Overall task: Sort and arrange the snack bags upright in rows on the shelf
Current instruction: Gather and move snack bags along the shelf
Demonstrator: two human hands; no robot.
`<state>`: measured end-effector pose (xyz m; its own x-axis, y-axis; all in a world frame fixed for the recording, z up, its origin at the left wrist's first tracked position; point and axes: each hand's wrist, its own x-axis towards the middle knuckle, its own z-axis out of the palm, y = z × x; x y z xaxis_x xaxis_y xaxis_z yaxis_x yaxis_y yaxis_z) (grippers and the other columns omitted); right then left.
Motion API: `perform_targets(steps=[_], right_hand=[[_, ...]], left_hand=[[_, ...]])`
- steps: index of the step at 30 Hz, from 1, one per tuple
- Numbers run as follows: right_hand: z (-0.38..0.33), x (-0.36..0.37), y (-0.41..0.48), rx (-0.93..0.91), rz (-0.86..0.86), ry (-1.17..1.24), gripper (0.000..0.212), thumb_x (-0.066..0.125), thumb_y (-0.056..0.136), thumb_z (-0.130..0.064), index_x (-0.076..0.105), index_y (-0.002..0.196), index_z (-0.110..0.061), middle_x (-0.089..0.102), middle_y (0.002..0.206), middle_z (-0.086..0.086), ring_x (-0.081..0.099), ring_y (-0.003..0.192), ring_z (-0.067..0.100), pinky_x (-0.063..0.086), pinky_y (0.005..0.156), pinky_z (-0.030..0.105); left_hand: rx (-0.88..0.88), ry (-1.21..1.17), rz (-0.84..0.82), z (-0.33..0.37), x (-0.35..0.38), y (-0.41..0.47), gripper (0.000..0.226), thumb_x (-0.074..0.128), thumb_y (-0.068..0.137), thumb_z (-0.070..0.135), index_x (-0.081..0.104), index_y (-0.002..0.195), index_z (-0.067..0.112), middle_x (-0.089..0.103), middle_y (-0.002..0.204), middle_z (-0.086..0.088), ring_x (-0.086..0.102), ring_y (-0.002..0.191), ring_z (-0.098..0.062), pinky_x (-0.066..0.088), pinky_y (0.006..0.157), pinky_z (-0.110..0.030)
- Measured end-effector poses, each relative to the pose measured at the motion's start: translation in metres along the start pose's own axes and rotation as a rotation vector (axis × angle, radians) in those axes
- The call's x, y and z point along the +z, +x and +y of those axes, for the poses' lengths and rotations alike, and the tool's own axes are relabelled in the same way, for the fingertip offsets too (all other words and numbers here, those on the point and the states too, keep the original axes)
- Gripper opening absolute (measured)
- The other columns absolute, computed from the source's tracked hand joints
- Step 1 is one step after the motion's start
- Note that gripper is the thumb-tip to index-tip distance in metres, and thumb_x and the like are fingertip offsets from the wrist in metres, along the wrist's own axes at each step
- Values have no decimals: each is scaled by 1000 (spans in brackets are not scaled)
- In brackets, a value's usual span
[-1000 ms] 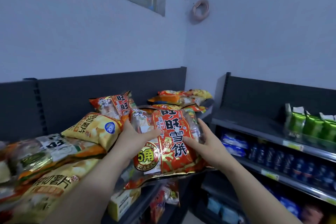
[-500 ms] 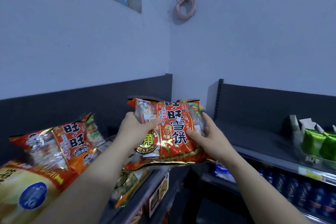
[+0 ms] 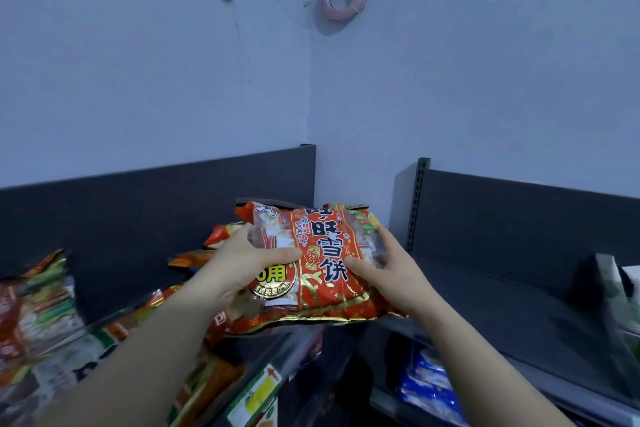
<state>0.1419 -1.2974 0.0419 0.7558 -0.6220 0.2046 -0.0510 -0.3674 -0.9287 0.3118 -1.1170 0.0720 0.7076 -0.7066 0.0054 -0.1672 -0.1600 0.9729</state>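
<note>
Bag (image 3: 325,253) pinched between both hands: left hand (image 3: 249,263) on its left edge, right hand (image 3: 391,274) on its right. It's tilted, face up, top edge away from wrists. Pile (image 3: 41,315) is down-left of left hand. Bare shelf (image 3: 502,315) is right of right hand, which is nearer.

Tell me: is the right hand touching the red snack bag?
Touching. In the head view the right hand lays its thumb on the front of the red snack bag, fingers curled round its right edge.

The red snack bag (image 3: 329,250) reads "旺旺雪饼" in black; the round seal (image 3: 274,282) at its 8 o'clock shows yellow "用".
</note>
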Motion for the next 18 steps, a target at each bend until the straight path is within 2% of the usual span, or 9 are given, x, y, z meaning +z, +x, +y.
perform_targets(steps=[1, 3, 5, 6, 9, 12, 15, 17, 18], right_hand=[[3, -9, 10, 13, 5, 24, 78, 81, 74, -44, 36, 137, -35, 67, 112, -13, 72, 89, 8, 60, 76, 28], [9, -32, 34, 29, 34, 70, 57, 82, 76, -35, 51, 123, -24, 71, 105, -9, 72, 81, 5, 55, 62, 17], [15, -55, 60, 42, -1, 85, 40, 80, 79, -30, 64, 112, -14, 76, 97, -2, 74, 78, 9, 54, 59, 16], [19, -64, 73, 41, -32, 87, 37, 79, 80, -30, 66, 110, -13, 77, 96, 0, 74, 79, 12, 55, 61, 18], [29, -83, 108, 39, -92, 116, 40, 78, 81, -37, 67, 114, -19, 74, 108, 1, 73, 91, 16, 59, 72, 25], [39, -96, 138, 18, -150, 170, 41, 75, 84, -29, 62, 122, -17, 76, 103, -2, 74, 87, 14, 56, 64, 18], [49, -104, 166, -5, -161, 166, 43, 75, 84, -27, 60, 124, -19, 76, 99, -5, 74, 84, 11, 54, 62, 16], [53, -106, 184, -45, -130, 153, 51, 77, 82, -27, 56, 129, -22, 76, 100, -8, 73, 86, 10, 55, 64, 17], [56, -107, 194, -67, -108, 149, 59, 78, 82, -28, 51, 134, -27, 75, 102, -8, 73, 87, 9, 56, 66, 18]], left_hand=[[-15, -32, 25, 4, 8, 9, 101, 98, 35, 43, 54, 122, 18, 71, 109, 0, 72, 92, -21, 57, 88, -42], [1, -64, 81, 14, 25, 30, 78, 95, 45, 36, 59, 112, 16, 75, 102, -4, 73, 91, -25, 55, 91, -49], [39, -73, 120, 24, 42, 51, 48, 89, 64, 29, 62, 103, 17, 76, 97, -3, 73, 90, -25, 54, 92, -50], [55, -55, 137, 27, 50, 63, 43, 87, 68, 30, 63, 102, 19, 76, 98, -2, 73, 92, -24, 54, 92, -51], [99, -15, 185, 33, 69, 96, 52, 88, 67, 39, 62, 109, 24, 73, 107, 4, 72, 96, -20, 54, 91, -49], [117, 2, 205, 37, 85, 129, 73, 89, 60, 49, 59, 120, 23, 69, 116, 5, 69, 102, -19, 54, 93, -47], [140, 1, 166, 40, 94, 162, 51, 84, 74, 38, 60, 117, 23, 72, 112, 3, 72, 98, -20, 55, 92, -48], [151, 1, 152, 40, 97, 185, 74, 83, 72, 45, 47, 134, 24, 67, 123, 6, 70, 103, -22, 54, 93, -49], [155, 20, 147, 40, 98, 196, 87, 81, 72, 46, 35, 144, 33, 60, 130, 10, 68, 106, -23, 54, 94, -49]])
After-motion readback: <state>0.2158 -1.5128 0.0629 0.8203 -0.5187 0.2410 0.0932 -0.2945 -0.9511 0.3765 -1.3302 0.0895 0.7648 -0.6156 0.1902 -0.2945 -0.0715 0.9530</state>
